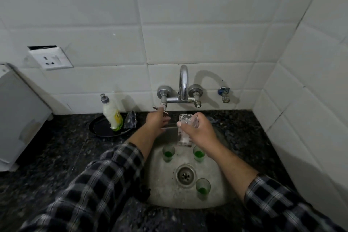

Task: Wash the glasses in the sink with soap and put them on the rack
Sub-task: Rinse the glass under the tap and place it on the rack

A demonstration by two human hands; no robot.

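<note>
My right hand [197, 132] grips a clear, soapy glass [185, 130] under the tap spout [183, 83], above the back of the steel sink [163, 190]. My left hand [157, 119] holds the left tap handle [160, 109], fingers curled round it. Three small glasses with green bottoms stand in the sink: one back left [168, 152], one back right [198, 153], one front right [203, 188] beside the drain [186, 175].
A soap bottle [112, 114] and a crumpled scrub pad [130, 119] sit on a black plate [101, 128] left of the sink. A white appliance [17, 117] stands far left on the dark granite counter [66, 152]. Tiled walls close in behind and right.
</note>
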